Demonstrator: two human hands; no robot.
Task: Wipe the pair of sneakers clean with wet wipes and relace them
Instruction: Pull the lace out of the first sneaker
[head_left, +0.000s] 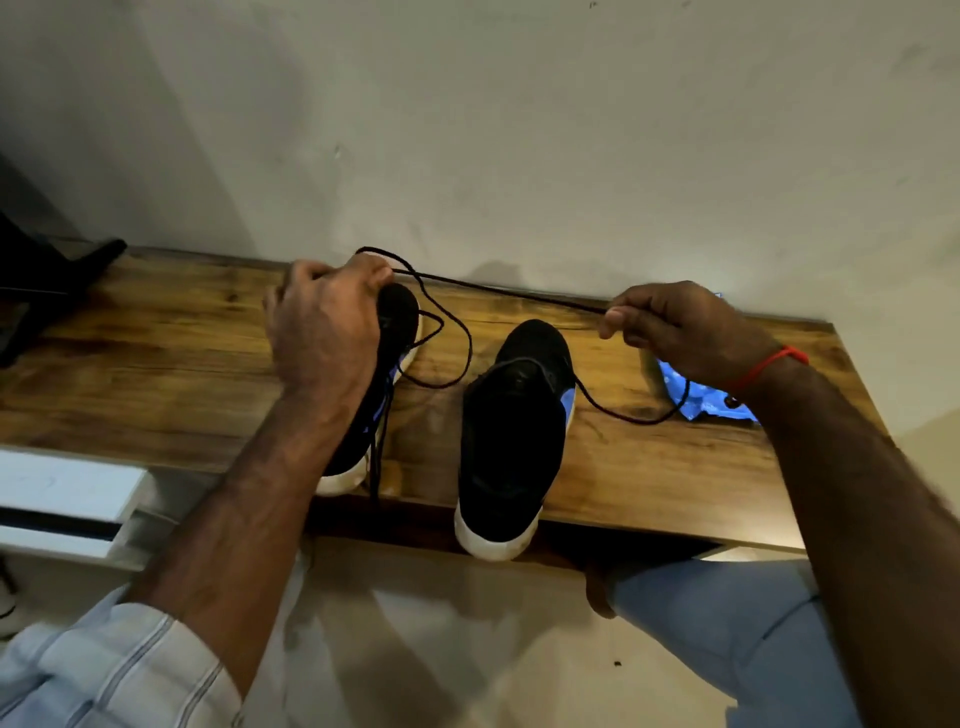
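While my left hand (324, 322) grips the left sneaker (387, 364), my right hand (670, 332) pinches its lace (514, 293) taut; the other sneaker (511, 436) beside it looks unlaced.

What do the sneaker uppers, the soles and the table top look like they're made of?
Right sneaker: upper looks like matte black fabric or knit, without shine; the blue side panel could be synthetic. Its sole looks like off-white rubber or foam, dull and smudged. Table: wood or wood-look laminate, with visible grain and glossy glare.
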